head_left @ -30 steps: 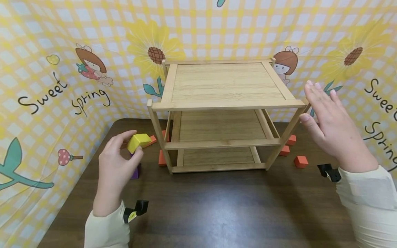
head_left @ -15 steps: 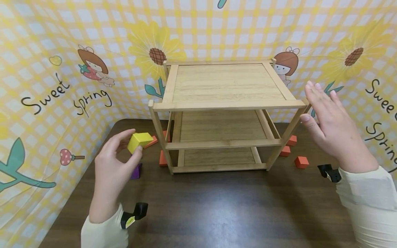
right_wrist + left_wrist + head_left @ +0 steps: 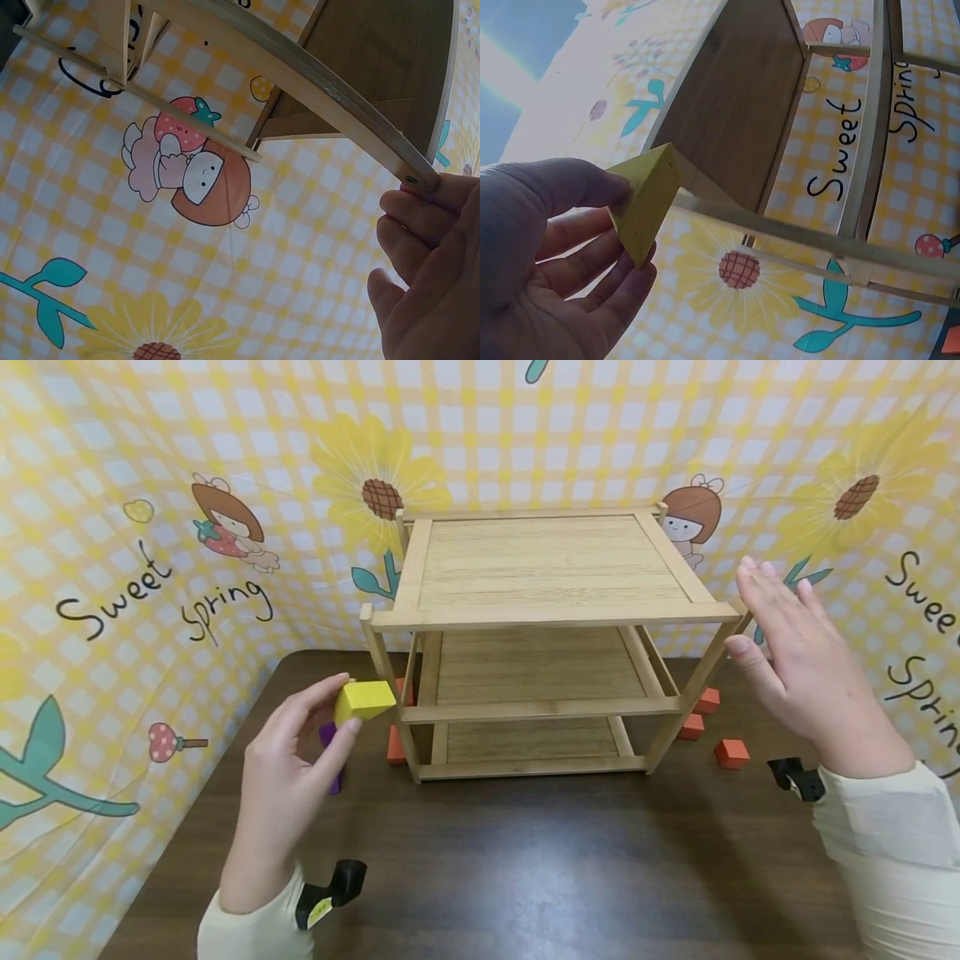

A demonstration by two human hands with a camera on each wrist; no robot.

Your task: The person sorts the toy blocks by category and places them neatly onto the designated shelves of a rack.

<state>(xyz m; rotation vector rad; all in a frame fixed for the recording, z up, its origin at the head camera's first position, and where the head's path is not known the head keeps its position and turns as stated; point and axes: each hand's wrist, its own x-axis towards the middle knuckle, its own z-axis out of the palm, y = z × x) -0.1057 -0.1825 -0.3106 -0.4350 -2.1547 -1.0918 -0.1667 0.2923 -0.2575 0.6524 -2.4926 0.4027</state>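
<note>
A person's two hands are well apart over a dark brown tabletop [image 3: 510,860]. The left hand [image 3: 287,768] pinches a yellow block [image 3: 364,700] between thumb and fingers, holding it in the air near the left front post of a three-tiered, pale wooden rack [image 3: 555,560]. The block is a solid, bright yellow wedge with flat faces and crisp edges; the left wrist view shows a triangular face with small dark specks along one edge. The right hand [image 3: 810,668] has its fingers extended, touching the rack's right front top corner. A purple block [image 3: 327,734] is partly hidden behind the left hand, and three red-orange blocks [image 3: 732,754] lie right of the rack.
</note>
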